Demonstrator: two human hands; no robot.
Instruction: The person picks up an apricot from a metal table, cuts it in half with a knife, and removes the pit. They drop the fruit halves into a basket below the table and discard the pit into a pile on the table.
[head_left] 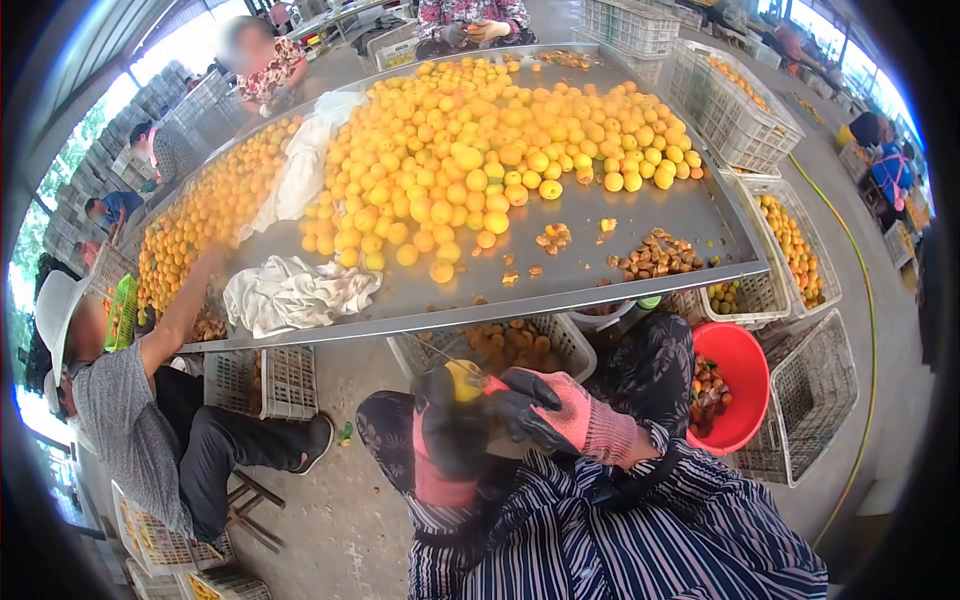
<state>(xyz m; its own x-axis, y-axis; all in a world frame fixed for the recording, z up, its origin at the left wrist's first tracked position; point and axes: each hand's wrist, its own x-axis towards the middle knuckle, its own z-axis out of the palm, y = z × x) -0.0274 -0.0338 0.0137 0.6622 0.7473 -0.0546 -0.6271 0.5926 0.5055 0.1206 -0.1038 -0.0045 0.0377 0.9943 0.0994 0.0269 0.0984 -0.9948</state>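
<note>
My left hand point(445, 430), in a pink and black glove and smeared by motion, is closed around a yellow apricot point(463, 380). My right hand point(545, 405), gloved the same way, is closed on a small red-handled tool point(494, 386) right beside that apricot. The tool's working end is not clear. Below the hands' far side, a crate point(575, 345) under the table edge holds orange apricot pieces point(515, 345). A heap of whole apricots point(440, 150) covers much of the metal table point(570, 225), with brown pits point(660, 255) near its front right corner.
A red bucket point(735, 350) with brownish pieces stands by my right knee, next to a plastic crate point(810, 400). A white cloth point(295, 295) lies on the table. To the left sits a co-worker point(140, 400) reaching over the table. A yellow-green hose point(870, 330) crosses the right floor.
</note>
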